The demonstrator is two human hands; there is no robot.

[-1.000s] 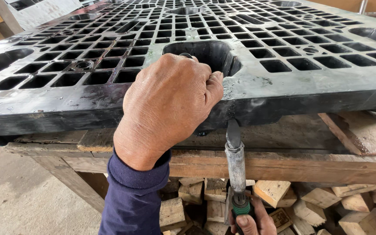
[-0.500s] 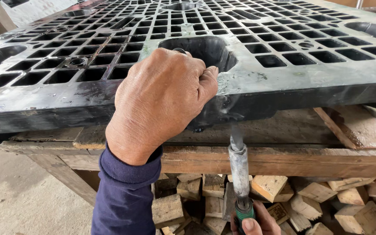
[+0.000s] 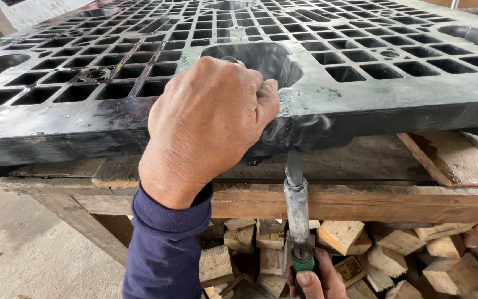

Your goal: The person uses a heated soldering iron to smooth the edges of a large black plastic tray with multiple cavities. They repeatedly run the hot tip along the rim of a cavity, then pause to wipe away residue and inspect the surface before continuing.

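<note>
A black plastic pallet [image 3: 360,94] with a grid of square holes lies on a wooden workbench [image 3: 360,202]. My left hand [image 3: 206,124] grips its near edge, fingers curled into a rounded opening. My right hand [image 3: 313,279], at the bottom edge of the view, holds the green handle of a metal tool [image 3: 297,207]. The tool's dark blade tip presses up against the pallet's front edge, just right of my left hand. Thin smoke [image 3: 300,130] curls off the plastic at the tip.
Many cut wooden blocks [image 3: 399,243] are piled under the bench. A loose plank [image 3: 455,158] lies on the bench at the right under the pallet. Concrete floor [image 3: 23,249] shows at the lower left.
The tool has moved up until its tip touches the pallet's edge, and smoke now rises there. My left hand has kept its grip.
</note>
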